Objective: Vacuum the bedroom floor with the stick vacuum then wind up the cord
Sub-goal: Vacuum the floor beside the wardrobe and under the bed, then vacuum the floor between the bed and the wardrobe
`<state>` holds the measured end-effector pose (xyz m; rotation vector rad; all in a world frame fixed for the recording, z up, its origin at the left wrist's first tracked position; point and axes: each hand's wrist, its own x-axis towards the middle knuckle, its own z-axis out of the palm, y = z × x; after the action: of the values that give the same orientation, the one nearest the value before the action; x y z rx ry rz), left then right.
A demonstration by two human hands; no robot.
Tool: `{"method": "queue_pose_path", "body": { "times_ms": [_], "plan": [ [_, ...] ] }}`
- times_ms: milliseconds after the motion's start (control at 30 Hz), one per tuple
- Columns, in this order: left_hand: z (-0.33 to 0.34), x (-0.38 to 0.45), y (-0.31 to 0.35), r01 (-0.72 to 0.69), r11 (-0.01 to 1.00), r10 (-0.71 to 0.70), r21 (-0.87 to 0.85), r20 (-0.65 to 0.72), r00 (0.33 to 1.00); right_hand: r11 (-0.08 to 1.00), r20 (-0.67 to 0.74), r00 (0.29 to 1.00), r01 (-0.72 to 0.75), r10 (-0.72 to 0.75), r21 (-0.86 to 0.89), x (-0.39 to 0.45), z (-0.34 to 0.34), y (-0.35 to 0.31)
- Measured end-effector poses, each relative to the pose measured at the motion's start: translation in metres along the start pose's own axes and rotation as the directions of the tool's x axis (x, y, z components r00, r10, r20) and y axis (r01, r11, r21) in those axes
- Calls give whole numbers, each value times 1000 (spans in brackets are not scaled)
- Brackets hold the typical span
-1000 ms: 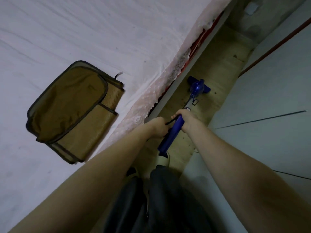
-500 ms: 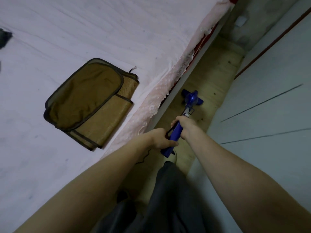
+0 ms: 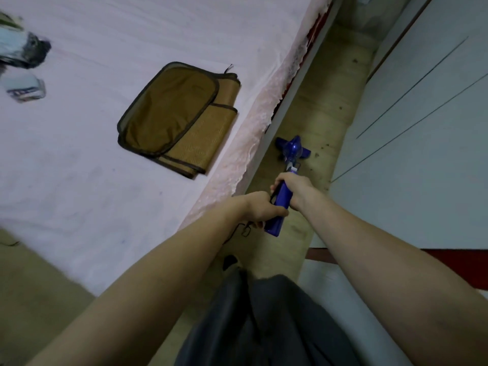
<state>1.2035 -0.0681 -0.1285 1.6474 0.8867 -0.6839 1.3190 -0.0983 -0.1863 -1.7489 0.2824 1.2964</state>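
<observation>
We hold the blue stick vacuum [image 3: 282,199] with both hands in the narrow strip of wood floor [image 3: 327,101] between the bed's edge [image 3: 237,165] and the white wardrobe [image 3: 412,143]. Its long body points away from us, and its floor head [image 3: 292,149] sits on the floor ahead of our hands. Our right hand [image 3: 293,187] wraps the handle higher up, nearer the head. Our left hand [image 3: 264,210] grips the lower end, close to the thin black cord [image 3: 244,229]. Both arms reach out almost straight.
</observation>
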Motion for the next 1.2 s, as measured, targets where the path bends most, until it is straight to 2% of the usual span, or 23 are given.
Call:
{"method": "queue_pose_path", "body": {
  "times_ms": [133,300,400,467,567,667,700,800,1033,1200],
  "plan": [
    [42,-18,-24,10,999,-8,51,-50,999,1000,-17,1000,1,-1,-17,-28,-11,44],
    [106,-67,-71,11,985,-36,-174,-140,990,998,4,1000,3,-3,-64,-59,-17,114],
    [143,-99,-120,58,997,-68,-42,-296,953,996,-11,1000,2,-3,-89,-71,5,160],
    [151,-121,-148,80,997,-68,19,-353,933,993,-8,1000,30,-31,-115,-83,22,180],
    [159,-160,-190,129,989,-143,-68,-280,949,978,-14,1000,19,-23,-209,-104,40,223],
    [161,-172,-224,151,983,-165,-101,-148,975,977,-44,999,19,-29,-211,-129,49,253],
    [167,-179,-243,155,986,-161,-67,-90,983,980,-76,997,8,-24,-199,-142,53,273],
    [179,-197,-284,143,988,-141,54,-27,990,988,-73,997,-15,4,-156,-171,63,313],
    [213,-269,-383,89,982,-91,168,7,996,988,-135,991,2,-23,-156,-229,91,411],
    [215,-318,-436,142,886,-180,441,46,983,987,-164,986,-12,-14,-158,-252,76,443]
  ]
}}
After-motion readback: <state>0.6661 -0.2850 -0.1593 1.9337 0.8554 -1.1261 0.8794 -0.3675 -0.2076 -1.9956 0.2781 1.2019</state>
